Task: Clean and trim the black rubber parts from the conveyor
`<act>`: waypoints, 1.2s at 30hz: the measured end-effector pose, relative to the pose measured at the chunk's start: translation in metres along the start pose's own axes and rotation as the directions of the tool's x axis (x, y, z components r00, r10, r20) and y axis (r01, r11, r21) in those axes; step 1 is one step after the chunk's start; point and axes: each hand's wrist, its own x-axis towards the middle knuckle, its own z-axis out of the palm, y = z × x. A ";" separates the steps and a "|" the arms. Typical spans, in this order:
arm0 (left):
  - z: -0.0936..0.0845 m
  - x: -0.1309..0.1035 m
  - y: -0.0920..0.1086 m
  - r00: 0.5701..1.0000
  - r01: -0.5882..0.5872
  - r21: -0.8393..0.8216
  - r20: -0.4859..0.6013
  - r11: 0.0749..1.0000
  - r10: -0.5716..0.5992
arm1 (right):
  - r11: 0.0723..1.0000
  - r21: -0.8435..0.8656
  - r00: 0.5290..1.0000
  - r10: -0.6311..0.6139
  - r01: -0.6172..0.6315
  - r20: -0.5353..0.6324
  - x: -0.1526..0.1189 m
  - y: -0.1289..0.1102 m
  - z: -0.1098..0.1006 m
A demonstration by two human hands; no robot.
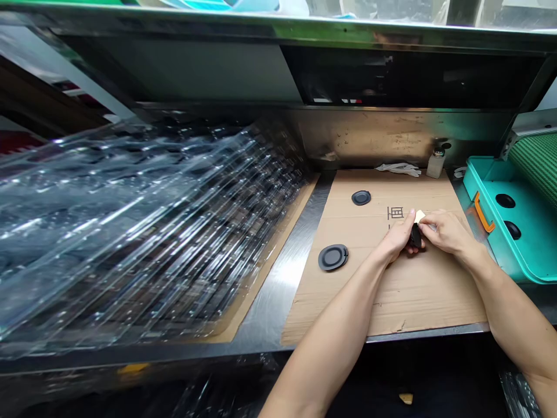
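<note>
Over the right part of a cardboard sheet (391, 290), my left hand (399, 237) is closed round a small black part (415, 234), holding it on edge. My right hand (446, 231) is pinched close against that part, with a small pale piece (419, 216) showing between the hands; which fingers grip the pale piece is partly hidden. Two round black parts lie flat on the cardboard to the left of my hands: a nearer one (333, 257) and a farther one (361, 198).
Stacked clear plastic trays (152, 232) fill the left side. A teal bin (528, 232) with an orange handle and two black parts stands at the right. A small bottle (436, 163) and white gloves (399, 169) lie along the back edge, below a metal ledge.
</note>
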 end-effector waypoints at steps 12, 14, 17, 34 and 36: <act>-0.002 0.001 -0.001 0.999 -0.017 -0.005 0.044 1.000 0.017 | 0.991 -0.119 0.998 -0.069 0.068 -0.004 -0.001 0.002 0.005; -0.003 0.002 -0.001 0.999 0.004 -0.051 0.034 0.999 -0.002 | 0.996 -0.088 1.000 -0.013 0.012 -0.013 0.000 0.002 0.004; -0.003 0.005 -0.002 0.998 0.036 -0.188 -0.035 0.981 -0.044 | 0.991 -0.020 0.974 0.124 -0.131 -0.190 0.017 0.008 -0.009; 0.000 0.005 -0.007 1.000 -0.029 -0.255 -0.007 0.966 0.028 | 0.718 -0.545 0.845 0.534 -0.433 0.032 0.223 0.127 -0.106; 0.000 0.004 -0.005 0.999 -0.032 -0.242 -0.009 0.970 0.030 | 0.715 -0.564 0.845 0.532 -0.414 0.055 0.227 0.132 -0.103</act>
